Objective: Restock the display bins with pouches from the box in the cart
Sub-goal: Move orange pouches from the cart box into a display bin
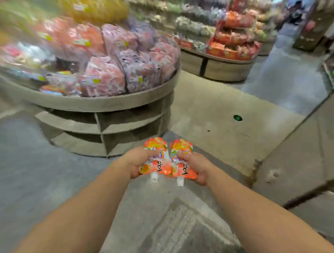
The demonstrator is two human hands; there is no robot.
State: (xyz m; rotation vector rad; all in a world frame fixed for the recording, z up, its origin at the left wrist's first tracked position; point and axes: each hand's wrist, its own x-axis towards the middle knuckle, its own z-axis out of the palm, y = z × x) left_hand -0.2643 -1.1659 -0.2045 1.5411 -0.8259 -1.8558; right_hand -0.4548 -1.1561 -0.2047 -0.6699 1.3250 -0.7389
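Left hand [138, 162] grips one orange pouch [158, 155], right hand [197, 166] another [181, 160]; spouts toward the person, above floor [209, 109] near round display [96, 102].

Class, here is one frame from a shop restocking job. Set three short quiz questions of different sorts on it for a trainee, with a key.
1. True or false: each hand grips an orange pouch.
2. The white spouts point: A) toward the person B) toward the display.
3. What stands ahead on the left?

Key:
1. True: left hand grips left pouch, right hand grips right pouch.
2. A.
3. A round display stand of bagged goods.
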